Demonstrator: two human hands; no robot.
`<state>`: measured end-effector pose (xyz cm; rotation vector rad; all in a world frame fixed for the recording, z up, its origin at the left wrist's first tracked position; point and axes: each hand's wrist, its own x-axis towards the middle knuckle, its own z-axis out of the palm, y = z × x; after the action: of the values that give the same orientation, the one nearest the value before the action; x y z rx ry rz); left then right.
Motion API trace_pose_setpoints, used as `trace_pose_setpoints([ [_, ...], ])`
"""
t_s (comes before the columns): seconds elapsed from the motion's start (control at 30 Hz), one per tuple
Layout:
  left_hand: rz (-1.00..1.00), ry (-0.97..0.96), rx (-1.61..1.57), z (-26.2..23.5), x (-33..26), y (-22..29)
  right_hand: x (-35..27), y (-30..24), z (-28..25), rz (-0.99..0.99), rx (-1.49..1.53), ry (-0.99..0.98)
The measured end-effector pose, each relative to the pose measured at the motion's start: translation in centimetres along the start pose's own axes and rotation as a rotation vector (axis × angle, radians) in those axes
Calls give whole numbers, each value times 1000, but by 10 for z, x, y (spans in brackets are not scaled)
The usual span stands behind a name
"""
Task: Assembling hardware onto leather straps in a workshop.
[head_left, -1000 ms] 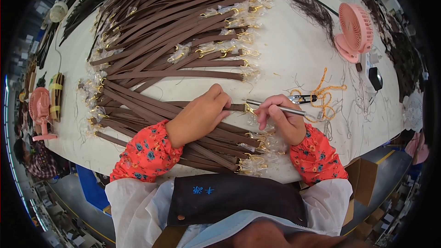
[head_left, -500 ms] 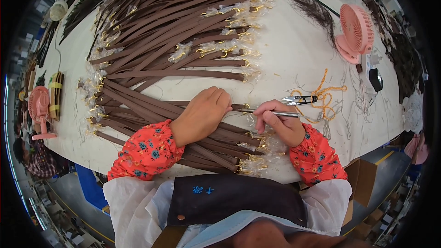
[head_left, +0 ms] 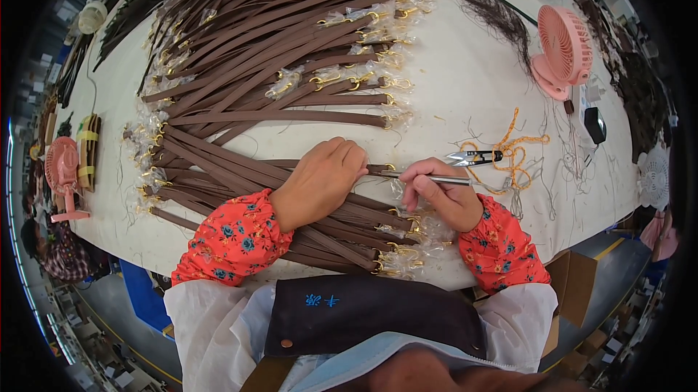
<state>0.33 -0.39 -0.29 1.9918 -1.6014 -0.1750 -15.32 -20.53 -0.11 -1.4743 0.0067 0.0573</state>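
Seemingly for steadiness, beyond the near strap pile [head_left: 367, 208], pinching 1 brown strap [head_left: 379, 168] in the curled left hand [head_left: 320, 181] and a slim metal tool [head_left: 449, 180], at that strap's end, in the closed right hand [head_left: 447, 199], with snips [head_left: 476, 158] beyond and room across the tabletop [head_left: 465, 87] toward the pink fan [head_left: 563, 47].

White table [head_left: 465, 87], heaped brown straps [head_left: 251, 61], metal snips [head_left: 478, 158], orange cord [head_left: 536, 140], pink fan [head_left: 561, 45]

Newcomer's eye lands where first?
First, the heap of flat brown gold-clasped straps, across the middle and upper left of the white table. Then the red floral fabric sleeves below, the left hand holding one strap, the right hand a slim silver metal tool. A pink plastic fan stands upper right.
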Motion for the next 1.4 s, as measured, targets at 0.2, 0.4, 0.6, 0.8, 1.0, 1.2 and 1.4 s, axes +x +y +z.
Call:
trace_pose_setpoints([
  [0.2, 0, 5, 5, 0, 0, 0, 0, 1, -1, -11, -30, -7],
  [0.4, -32, 25, -47, 2, -1, -2, 0, -1, 0, 8, -16, -11],
  [0.6, -131, 10, -149, -7, 4, 5, -2, 2, 0, -42, 49, 44],
  [0.8, -60, 49, -86, 3, 4, -3, 0, 1, 1, -12, 7, 37],
  [1.0, -186, 47, -183, -4, 7, 3, 1, 1, 0, -6, 2, 41],
  [1.2, -180, 27, -174, -3, 8, 0, 0, 2, 0, -20, 17, 49],
  [1.4, -192, 41, -216, -7, 6, 0, 0, 2, 0, -21, -36, 27],
])
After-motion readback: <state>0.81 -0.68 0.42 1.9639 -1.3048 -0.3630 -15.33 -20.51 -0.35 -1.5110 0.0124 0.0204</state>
